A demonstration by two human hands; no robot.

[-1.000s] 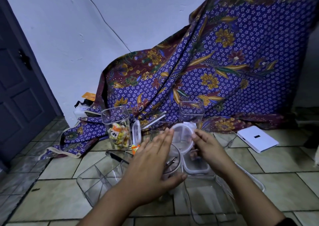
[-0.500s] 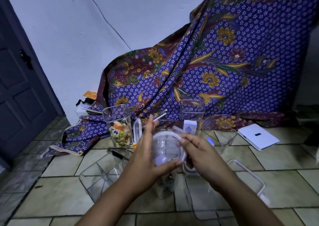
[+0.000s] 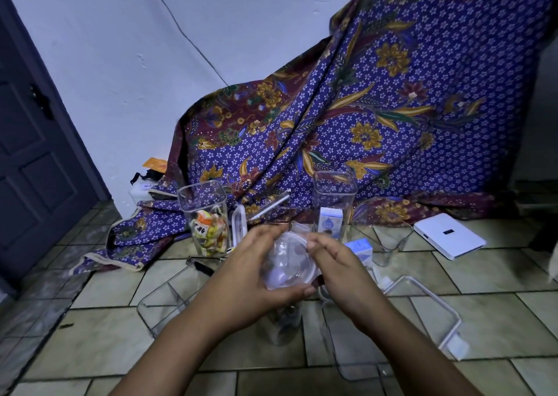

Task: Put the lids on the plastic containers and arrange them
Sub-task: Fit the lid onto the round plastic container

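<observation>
Nearest, over the tiled floor [image 3: 90, 335], the left hand [image 3: 250, 274] curls fingers and thumb round a round clear lid [image 3: 287, 262] while the right hand [image 3: 341, 271] pinches its right rim, and together they hide the mouth of the clear jar [image 3: 283, 326] just below. A divided tray [image 3: 163, 302] lies left of it, a rectangular box [image 3: 431, 298] right. Behind stand a sweets jar [image 3: 206, 217] and a carton jar [image 3: 333, 205], with a white device [image 3: 448, 235] farther right, all before a batik cloth [image 3: 362, 123].

One wide-angle camera, worn on the head, looks forward and down from close above the pale tiled floor [image 3: 99, 344], facing the white plaster wall [image 3: 211, 33] and the purple flower-patterned draped cloth [image 3: 392, 123] near ahead.
</observation>
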